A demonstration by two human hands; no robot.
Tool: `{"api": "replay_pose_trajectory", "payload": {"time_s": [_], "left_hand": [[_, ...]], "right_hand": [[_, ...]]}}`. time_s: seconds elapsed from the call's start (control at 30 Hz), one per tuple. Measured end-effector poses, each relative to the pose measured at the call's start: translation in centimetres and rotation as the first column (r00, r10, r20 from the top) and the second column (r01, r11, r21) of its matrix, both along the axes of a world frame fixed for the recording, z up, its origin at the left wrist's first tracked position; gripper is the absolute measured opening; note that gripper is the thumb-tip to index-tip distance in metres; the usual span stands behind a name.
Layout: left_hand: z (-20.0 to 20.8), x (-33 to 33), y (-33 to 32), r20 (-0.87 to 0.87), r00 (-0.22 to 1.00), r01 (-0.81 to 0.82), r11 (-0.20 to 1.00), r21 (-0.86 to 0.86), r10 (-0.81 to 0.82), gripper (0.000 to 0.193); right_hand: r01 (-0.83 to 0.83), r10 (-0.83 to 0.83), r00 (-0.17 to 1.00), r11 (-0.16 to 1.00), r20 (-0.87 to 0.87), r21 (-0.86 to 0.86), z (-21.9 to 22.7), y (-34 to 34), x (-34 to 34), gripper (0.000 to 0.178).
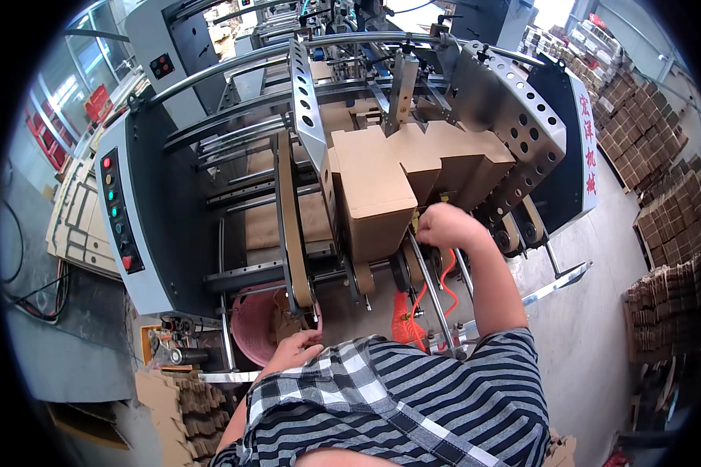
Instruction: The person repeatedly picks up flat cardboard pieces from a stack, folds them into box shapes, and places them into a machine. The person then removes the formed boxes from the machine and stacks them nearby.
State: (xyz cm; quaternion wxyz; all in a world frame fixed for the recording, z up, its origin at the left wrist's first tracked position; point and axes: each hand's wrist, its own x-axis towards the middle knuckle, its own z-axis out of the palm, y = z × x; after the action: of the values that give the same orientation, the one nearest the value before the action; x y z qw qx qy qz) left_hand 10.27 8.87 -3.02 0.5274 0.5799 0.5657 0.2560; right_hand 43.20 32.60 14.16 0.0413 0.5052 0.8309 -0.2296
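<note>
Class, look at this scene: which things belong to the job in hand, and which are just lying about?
Apparently in the job:
- right hand, curled at the cardboard's front
- brown cardboard between perforated metal plates
- machine with tan belts

Apparently lying about:
- cardboard stacks on the right
- pale boards on the left
- dark cylinder, lower left

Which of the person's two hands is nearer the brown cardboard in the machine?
The right hand, its fingers curled, close beside the brown cardboard; the left hand is farther off, near the pink tub.
</note>
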Motion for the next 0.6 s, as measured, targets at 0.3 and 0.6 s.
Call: {"api": "replay_pose_trajectory", "payload": {"time_s": [0.3, 0.6], "left_hand": [[1.4, 0.3, 0.2, -0.023, 0.999, 0.031, 1.0, -0.004, -0.031, 0.044], [0.5, 0.0, -0.3, 0.011, 1.0, -0.019, 0.999, -0.028, 0.019, 0.044]], "right_hand": [[0.144, -0.057, 0.963, 0.935, -0.263, 0.324, -1.2, -2.0, -3.5, 0.025], [-0.004, 0.034, 0.961, 0.994, -0.273, 0.108, -0.6, -3.3, -4.1, 0.024]]}}
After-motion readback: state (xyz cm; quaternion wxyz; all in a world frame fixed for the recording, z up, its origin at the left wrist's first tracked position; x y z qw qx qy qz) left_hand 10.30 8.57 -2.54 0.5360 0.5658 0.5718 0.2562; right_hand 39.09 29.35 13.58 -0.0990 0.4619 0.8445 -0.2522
